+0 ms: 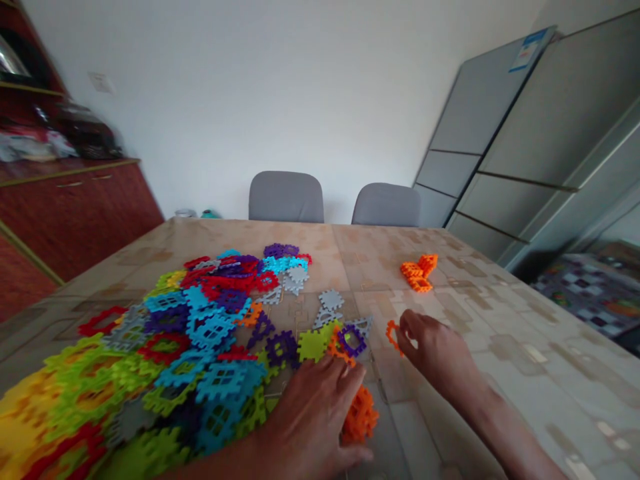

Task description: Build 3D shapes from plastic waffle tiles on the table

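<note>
My right hand point(433, 353) is closed in a pinch on an orange interlocking plastic piece point(393, 335), held at its edge just above the tabletop. My left hand point(320, 407) is palm down at the right edge of the pile, thumb apart from the bent fingers. Beside its palm, between thumb and forefinger, sits a cluster of orange pieces point(363, 415); whether the hand touches it I cannot tell. Just beyond those fingertips are a purple ring-like piece point(353, 341) and a lime green piece point(313, 345). Farther back on the right stands an orange joined assembly point(420, 273).
A large heap of toothed plastic pieces point(215, 327) in several colours covers the table's left side. Grey pieces point(331, 300) lie near the middle of the patterned tabletop point(480, 320). Two grey chairs point(286, 197) stand at the far edge. A cabinet point(75, 200) is at left.
</note>
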Tool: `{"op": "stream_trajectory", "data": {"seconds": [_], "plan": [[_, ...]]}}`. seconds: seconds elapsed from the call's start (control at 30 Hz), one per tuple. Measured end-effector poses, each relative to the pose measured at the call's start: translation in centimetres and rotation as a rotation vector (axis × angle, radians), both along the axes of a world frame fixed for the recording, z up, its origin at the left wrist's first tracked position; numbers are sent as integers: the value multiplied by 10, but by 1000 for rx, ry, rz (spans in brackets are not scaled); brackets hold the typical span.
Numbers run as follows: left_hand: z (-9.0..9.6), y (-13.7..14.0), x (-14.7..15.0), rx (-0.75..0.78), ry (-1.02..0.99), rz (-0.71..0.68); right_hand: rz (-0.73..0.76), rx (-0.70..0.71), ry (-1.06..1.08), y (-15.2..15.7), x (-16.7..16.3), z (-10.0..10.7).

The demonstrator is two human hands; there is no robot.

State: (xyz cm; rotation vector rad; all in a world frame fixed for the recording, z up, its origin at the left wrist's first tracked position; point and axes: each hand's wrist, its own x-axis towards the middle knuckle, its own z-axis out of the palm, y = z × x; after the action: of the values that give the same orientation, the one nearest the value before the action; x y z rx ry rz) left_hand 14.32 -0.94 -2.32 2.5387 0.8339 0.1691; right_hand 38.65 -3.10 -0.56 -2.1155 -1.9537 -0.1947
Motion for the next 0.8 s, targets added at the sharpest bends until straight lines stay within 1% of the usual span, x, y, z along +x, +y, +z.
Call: {"op": "stream_trajectory", "data": {"seconds": [0.1, 0.17, 0.27, 0.33, 0.4, 0.5, 0.6, 0.67, 0.73, 0.8], "plan": [[-7, -2, -4, -21, -2, -26, 106, -220, 136, -2, -12, 0], [-8, 2, -9, -44, -3, -46, 149, -297, 200, -5, -20, 3], [-4, 7, -19, -60, 5, -52, 212, -289, 206, -12, -33, 8], [0, 6, -25, -42, 22, -22, 267, -327, 212, -19, -44, 7], [5, 4, -31, -16, 56, 6, 304, -373, 198, -26, -56, 0], [10, -1, -37, -25, 126, 24, 323, -419, 171, -34, -70, -15], [13, -3, -42, -54, 156, 35, 347, -443, 221, -37, -75, -24], [14, -3, -45, -65, 155, 40, 355, -442, 261, -37, -74, -20], [13, -2, -47, -76, 159, 38, 376, -443, 294, -37, -69, -10], [12, -1, -48, -81, 171, 35, 415, -415, 322, -36, -58, 1]]}}
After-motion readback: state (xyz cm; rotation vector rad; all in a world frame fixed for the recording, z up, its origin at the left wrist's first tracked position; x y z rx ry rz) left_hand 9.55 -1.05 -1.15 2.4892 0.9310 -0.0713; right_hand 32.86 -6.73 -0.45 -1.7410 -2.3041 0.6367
